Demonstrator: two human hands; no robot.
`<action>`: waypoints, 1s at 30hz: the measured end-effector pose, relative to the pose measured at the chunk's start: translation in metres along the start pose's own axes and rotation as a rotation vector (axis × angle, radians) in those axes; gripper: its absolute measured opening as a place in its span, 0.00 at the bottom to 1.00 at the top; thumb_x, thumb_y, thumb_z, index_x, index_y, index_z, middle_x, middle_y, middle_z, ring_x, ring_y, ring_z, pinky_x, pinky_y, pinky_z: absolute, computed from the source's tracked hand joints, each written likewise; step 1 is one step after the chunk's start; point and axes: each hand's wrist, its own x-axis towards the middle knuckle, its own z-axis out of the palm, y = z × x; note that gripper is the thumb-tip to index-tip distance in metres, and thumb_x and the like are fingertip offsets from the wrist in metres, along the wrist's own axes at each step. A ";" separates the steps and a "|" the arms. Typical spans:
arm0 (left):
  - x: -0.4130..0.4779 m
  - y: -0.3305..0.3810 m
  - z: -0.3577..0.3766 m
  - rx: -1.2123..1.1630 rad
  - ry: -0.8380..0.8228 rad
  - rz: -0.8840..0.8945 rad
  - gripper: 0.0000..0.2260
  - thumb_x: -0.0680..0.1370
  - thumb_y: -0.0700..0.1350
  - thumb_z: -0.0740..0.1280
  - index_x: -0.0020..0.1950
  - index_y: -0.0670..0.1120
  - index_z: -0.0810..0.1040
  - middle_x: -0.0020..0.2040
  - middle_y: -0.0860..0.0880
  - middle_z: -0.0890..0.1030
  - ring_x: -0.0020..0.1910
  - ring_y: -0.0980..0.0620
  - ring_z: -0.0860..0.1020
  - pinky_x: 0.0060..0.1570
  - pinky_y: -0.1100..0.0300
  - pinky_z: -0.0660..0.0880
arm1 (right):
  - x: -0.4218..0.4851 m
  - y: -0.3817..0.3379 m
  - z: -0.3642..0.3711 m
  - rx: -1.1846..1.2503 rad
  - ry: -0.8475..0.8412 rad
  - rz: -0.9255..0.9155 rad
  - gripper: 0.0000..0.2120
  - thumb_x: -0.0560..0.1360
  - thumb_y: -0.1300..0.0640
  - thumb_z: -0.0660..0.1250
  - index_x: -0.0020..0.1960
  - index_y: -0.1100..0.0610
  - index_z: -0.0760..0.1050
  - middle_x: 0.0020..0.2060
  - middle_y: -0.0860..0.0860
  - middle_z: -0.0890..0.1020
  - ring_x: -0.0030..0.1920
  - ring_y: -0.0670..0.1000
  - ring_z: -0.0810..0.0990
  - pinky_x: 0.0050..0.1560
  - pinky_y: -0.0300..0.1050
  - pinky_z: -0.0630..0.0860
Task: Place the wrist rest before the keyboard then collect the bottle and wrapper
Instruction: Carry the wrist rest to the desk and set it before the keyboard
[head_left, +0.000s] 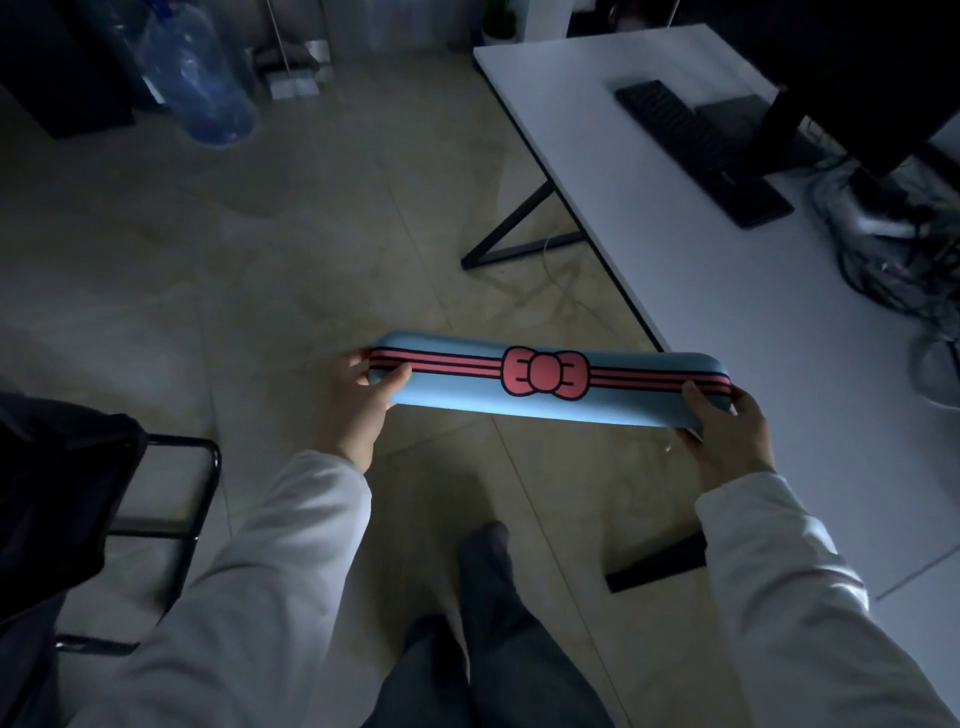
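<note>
I hold a long blue wrist rest (467, 392) with pink stripes and a pink bow level in the air above the floor, just left of the desk's near edge. My left hand (358, 400) grips its left end and my right hand (727, 431) grips its right end. The black keyboard (691, 140) lies far off on the white desk (753, 322), in front of a dark monitor. I cannot make out the task's bottle or a wrapper in this dim view.
A tangle of cables (883, 244) lies on the desk right of the keyboard. The desk's black legs (519, 228) stand on the tiled floor. A black chair (104, 499) is at my left. Large blue water jugs (202, 78) stand at the back left.
</note>
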 end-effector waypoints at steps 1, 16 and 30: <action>0.011 0.002 0.004 0.006 0.000 -0.001 0.21 0.72 0.39 0.69 0.62 0.36 0.69 0.54 0.44 0.76 0.52 0.49 0.75 0.41 0.62 0.74 | 0.007 -0.004 0.007 0.006 -0.001 -0.002 0.23 0.73 0.61 0.66 0.66 0.61 0.66 0.55 0.56 0.73 0.55 0.55 0.75 0.46 0.45 0.77; 0.191 0.074 0.100 0.095 0.016 -0.008 0.23 0.70 0.40 0.71 0.63 0.38 0.70 0.58 0.38 0.77 0.56 0.43 0.78 0.50 0.54 0.77 | 0.160 -0.096 0.116 0.048 -0.020 0.028 0.21 0.73 0.63 0.66 0.65 0.62 0.67 0.56 0.57 0.73 0.56 0.56 0.75 0.54 0.50 0.76; 0.363 0.132 0.174 0.172 -0.225 -0.037 0.23 0.69 0.42 0.72 0.61 0.38 0.71 0.59 0.38 0.77 0.56 0.43 0.78 0.48 0.53 0.78 | 0.246 -0.135 0.203 0.143 0.203 0.050 0.20 0.73 0.63 0.65 0.64 0.62 0.67 0.55 0.56 0.72 0.56 0.56 0.73 0.57 0.52 0.75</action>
